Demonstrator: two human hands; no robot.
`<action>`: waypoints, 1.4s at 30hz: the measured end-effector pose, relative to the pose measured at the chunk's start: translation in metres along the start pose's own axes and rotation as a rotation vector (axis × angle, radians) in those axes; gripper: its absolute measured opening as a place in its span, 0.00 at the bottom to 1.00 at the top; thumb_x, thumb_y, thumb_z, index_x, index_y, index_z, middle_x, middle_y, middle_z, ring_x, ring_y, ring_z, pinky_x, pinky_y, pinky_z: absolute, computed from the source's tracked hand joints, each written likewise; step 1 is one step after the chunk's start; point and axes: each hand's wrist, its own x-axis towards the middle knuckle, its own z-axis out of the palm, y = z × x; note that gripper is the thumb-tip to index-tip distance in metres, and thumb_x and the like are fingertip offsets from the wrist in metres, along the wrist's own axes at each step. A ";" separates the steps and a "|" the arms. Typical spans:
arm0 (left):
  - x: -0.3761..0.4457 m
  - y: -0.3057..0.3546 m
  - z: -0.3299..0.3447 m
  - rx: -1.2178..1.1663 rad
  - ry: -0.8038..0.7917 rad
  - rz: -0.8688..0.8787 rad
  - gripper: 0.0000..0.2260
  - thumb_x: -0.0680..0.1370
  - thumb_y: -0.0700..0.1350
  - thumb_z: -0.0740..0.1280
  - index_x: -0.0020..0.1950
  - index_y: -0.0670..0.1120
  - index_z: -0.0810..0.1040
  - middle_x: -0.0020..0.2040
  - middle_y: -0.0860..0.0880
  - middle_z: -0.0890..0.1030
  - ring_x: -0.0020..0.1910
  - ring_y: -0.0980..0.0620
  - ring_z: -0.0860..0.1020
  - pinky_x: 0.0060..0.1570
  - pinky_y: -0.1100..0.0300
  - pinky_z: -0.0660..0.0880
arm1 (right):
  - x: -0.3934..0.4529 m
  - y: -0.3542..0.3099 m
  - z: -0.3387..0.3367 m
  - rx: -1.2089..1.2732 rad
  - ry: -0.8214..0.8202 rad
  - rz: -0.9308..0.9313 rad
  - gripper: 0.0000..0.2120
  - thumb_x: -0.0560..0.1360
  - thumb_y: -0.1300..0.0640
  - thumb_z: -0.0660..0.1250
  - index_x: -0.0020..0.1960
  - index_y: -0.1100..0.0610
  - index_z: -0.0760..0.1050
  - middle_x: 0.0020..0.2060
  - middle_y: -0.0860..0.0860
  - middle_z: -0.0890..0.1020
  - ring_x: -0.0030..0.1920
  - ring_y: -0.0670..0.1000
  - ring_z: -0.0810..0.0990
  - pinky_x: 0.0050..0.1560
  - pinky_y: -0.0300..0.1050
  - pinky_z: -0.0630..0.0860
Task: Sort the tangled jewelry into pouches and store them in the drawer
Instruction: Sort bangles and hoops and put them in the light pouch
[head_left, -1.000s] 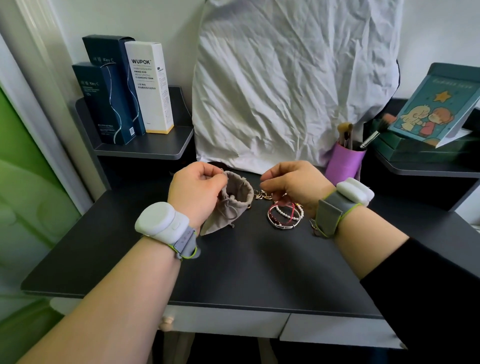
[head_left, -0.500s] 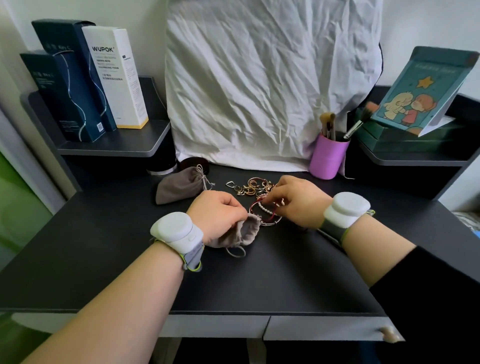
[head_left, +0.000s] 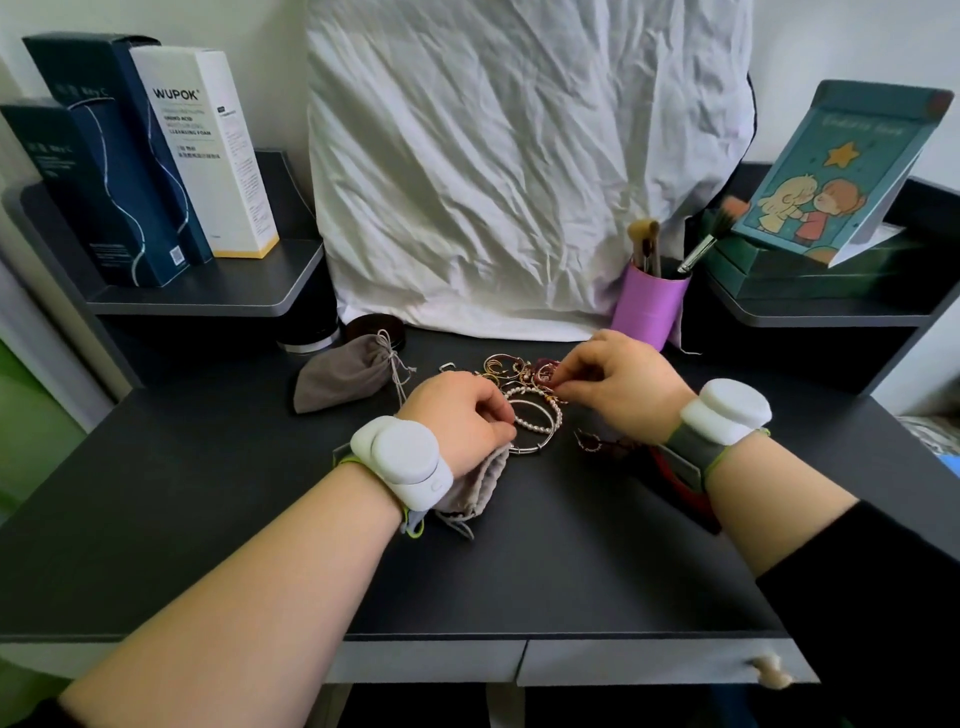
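- Your desk (head_left: 208, 509) is a matt, dark grey board, smooth, with a paler matt drawer (head_left: 649, 670) front below its edge.
- The pouch (head_left: 343, 376) behind your left hand (head_left: 457, 421) is soft grey cloth with a thin cord; the one under that hand (head_left: 475, 493) is the same cloth.
- The bangle (head_left: 530, 449) on the desk looks like shiny metal; the pearl bracelet (head_left: 540, 415) just behind it is glossy beads.
- The rings (head_left: 501, 364) further back gleam like gold-toned metal.
- The sheet (head_left: 519, 166) at the desk's back is white, crumpled cloth.
- The cup (head_left: 649, 306) beside the sheet is smooth lilac plastic.
- The boxes (head_left: 156, 166) on the left shelf are printed card.
- Your wristbands (head_left: 400, 462) are smooth, matt white plastic.
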 end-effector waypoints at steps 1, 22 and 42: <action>0.001 0.001 0.001 0.036 -0.018 0.011 0.03 0.69 0.48 0.73 0.38 0.56 0.80 0.39 0.57 0.79 0.45 0.56 0.77 0.48 0.62 0.72 | -0.001 0.002 -0.003 -0.003 0.007 0.005 0.06 0.69 0.56 0.73 0.40 0.46 0.79 0.42 0.47 0.74 0.45 0.47 0.74 0.49 0.38 0.68; 0.020 -0.007 0.027 -0.360 0.160 -0.073 0.07 0.75 0.45 0.68 0.38 0.54 0.76 0.37 0.57 0.78 0.41 0.53 0.75 0.44 0.61 0.69 | -0.006 0.013 -0.011 -0.131 -0.130 0.111 0.04 0.68 0.50 0.72 0.40 0.50 0.82 0.35 0.44 0.82 0.41 0.46 0.79 0.45 0.42 0.76; 0.025 -0.025 0.038 -0.744 0.357 -0.154 0.06 0.78 0.43 0.64 0.43 0.52 0.76 0.40 0.53 0.81 0.35 0.55 0.77 0.50 0.50 0.77 | 0.030 0.015 0.022 -0.403 -0.117 0.039 0.08 0.74 0.55 0.64 0.47 0.54 0.81 0.51 0.52 0.75 0.53 0.54 0.76 0.52 0.46 0.73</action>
